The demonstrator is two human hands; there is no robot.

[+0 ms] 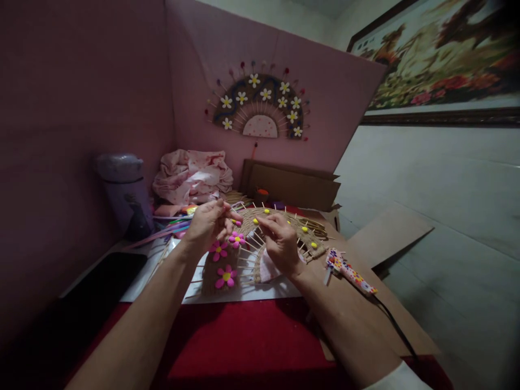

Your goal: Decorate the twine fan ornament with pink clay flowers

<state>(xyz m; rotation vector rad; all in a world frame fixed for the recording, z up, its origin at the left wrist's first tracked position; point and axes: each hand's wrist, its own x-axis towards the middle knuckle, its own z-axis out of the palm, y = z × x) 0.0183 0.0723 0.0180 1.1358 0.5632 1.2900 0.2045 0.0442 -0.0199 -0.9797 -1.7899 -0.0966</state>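
Note:
A fan-shaped craft piece point(260, 215) wound with brown twine lies on a white sheet, with thin sticks poking out along its curved edges. Pink clay flowers point(226, 276) with yellow centres sit on its left side; single yellow dots point(304, 229) follow the arc to the right. My left hand point(209, 223) hovers over the left part of the arc, fingertips drawn together; whatever they may hold is too small to make out. Above the middle, my right hand point(280, 244) is closed in a pinch, its contents hidden. It partly covers the pale pink half-round centre point(268, 268).
A glue gun point(349, 272) in flowered covering lies at right on cardboard point(365, 303), its cord trailing forward. A dark phone-like slab point(109, 281) and a purple tumbler point(128, 197) stand left. Behind are bunched pink cloth point(193, 176) and cardboard pieces point(290, 187). A finished fan point(260, 97) hangs above.

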